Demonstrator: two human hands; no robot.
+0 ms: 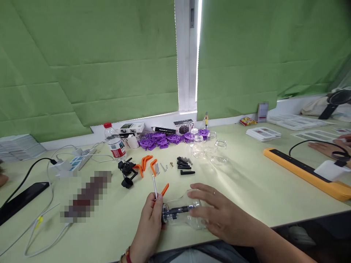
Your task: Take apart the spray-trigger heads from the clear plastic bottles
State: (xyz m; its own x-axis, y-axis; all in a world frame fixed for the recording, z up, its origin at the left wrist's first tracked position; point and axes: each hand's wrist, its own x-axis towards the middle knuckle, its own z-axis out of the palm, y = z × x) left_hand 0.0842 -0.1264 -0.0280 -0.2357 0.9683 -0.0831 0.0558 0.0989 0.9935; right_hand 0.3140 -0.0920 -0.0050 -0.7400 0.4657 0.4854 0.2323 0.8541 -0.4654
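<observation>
A clear glass bottle (189, 215) lies on its side near the table's front edge, with a black and metal part (175, 211) inside its neck. My right hand (219, 213) rests over the bottle's body, fingers curved on it. My left hand (149, 219) is closed at the bottle's mouth and pinches a thin metal rod (155, 186) that points up and away. An orange clip (165, 189) lies just behind the bottle.
Behind lie more orange clips (145, 162), black parts (127, 171), springs and screws (183, 164), several empty glass bottles (208, 148), purple plastic pieces (164, 139) and a water bottle (113, 142). Cables and a phone (22, 197) lie left. Another person's hand (329, 148) and an orange bar (307, 171) are right.
</observation>
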